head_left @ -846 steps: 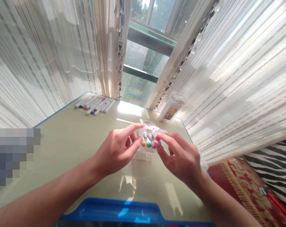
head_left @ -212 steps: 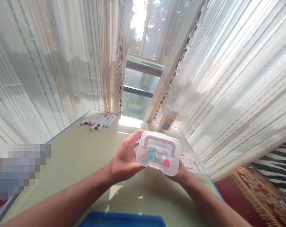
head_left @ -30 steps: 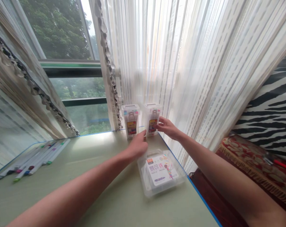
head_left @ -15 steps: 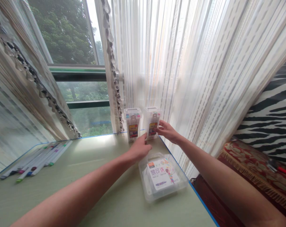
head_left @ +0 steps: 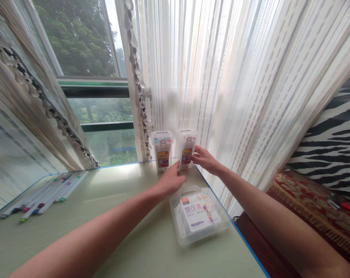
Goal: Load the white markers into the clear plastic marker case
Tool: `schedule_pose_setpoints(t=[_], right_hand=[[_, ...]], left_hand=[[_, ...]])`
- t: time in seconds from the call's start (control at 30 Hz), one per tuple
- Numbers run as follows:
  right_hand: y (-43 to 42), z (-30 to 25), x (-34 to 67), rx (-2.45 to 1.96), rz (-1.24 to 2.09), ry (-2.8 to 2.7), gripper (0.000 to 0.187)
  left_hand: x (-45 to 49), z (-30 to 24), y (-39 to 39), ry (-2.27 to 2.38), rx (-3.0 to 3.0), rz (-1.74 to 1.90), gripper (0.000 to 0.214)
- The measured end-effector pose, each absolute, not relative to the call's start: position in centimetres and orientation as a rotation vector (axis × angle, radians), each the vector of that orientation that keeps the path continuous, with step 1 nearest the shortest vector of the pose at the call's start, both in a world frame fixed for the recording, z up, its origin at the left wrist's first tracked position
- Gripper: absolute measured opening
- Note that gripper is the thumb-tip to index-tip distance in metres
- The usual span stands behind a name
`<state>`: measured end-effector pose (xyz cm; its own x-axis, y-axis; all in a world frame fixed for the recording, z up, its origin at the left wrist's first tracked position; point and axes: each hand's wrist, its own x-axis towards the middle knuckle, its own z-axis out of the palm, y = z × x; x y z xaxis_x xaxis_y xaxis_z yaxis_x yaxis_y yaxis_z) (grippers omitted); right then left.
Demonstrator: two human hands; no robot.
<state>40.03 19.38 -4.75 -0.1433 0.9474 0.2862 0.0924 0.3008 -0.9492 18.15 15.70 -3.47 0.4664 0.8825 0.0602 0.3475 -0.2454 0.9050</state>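
Your right hand (head_left: 203, 159) has its fingers (head_left: 193, 157) laid on the front and side of the right marker box (head_left: 186, 148), a clear upright case that stands at the far edge of the surface (head_left: 111, 216), at about 12 o'clock from you, hard against the sheer curtain (head_left: 221, 77). Your left hand (head_left: 171, 179) sits just at 7 o'clock of that box, its fingers loosely curled and narrow, the tips touching the box's lower front corner; they hold nothing that can be seen. Just beside the box, at its 9 o'clock, stands a second marker box (head_left: 162, 150) of the same kind, upright too. Nearer you, at 5 o'clock of your left hand, a flat clear case (head_left: 198, 213) with a printed label lies on the surface. Well apart, at 9 o'clock, a row of loose markers (head_left: 44, 195) lies along the surface's far left edge.
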Motion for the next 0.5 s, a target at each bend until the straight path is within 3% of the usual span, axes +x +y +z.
schedule_pose_setpoints(t=[0.5], right_hand=[[17.7, -4.7, 41.0, -1.184, 0.964, -1.404, 0.038]], left_hand=[[14.7, -1.1, 12.0, 1.112, 1.869, 0.504, 0.050]])
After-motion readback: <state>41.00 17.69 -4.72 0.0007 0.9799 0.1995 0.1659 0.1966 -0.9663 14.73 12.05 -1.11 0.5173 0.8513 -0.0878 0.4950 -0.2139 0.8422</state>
